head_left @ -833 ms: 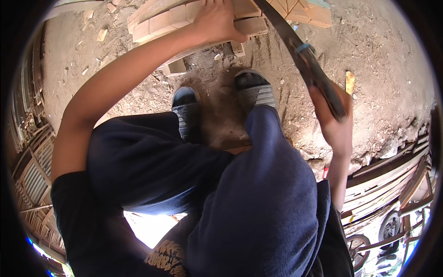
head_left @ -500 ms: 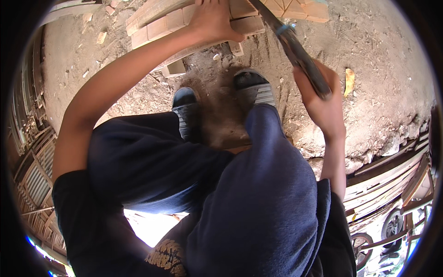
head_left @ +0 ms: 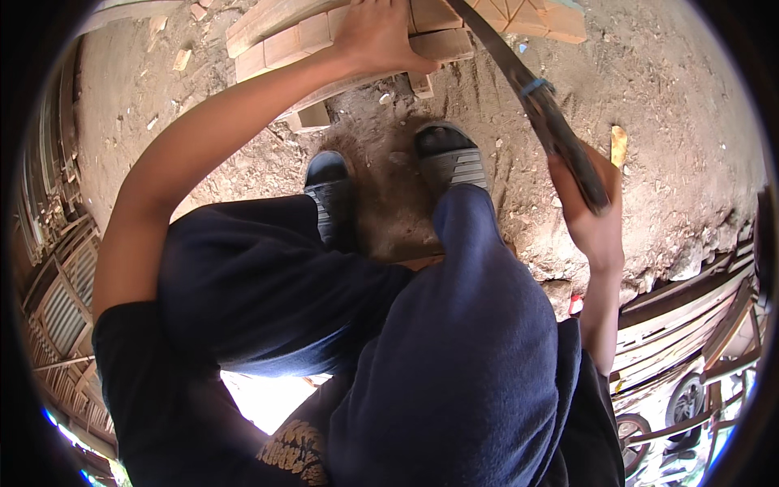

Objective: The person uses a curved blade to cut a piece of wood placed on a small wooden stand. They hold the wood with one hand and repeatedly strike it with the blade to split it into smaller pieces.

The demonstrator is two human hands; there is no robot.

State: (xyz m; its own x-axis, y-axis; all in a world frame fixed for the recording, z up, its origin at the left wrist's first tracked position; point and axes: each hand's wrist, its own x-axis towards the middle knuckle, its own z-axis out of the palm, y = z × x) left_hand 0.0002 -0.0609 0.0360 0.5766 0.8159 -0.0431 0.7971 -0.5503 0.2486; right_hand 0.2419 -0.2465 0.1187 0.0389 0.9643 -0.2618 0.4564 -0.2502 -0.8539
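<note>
My left hand (head_left: 375, 36) rests on a pale wooden board (head_left: 312, 34) at the top edge, thumb stretched out along its near side and fingers gripping over it; the fingertips are partly cut off. Crosswise lines divide the board's surface. On the right, my right hand (head_left: 591, 191) is wrapped round the straight dark handle of a long, narrow hand saw (head_left: 507, 61). A blue band circles the handle where the blade begins. The blade slants up to the left, passing beside the board, and its far end runs out of view. I cannot make out its teeth.
Behind the blade lies another grooved wooden piece (head_left: 540, 18). A small wood block (head_left: 310, 118) sits under the board. My sandalled feet (head_left: 329, 191) stand on bare dirt below. A yellow leaf (head_left: 619, 146) lies right of my hand. Stacked planks (head_left: 682, 325) and motorbike wheels (head_left: 686, 398) appear lower right.
My right hand has drawn the saw back toward me and to the right, along the blade's length. My left hand stays in place on the board.
</note>
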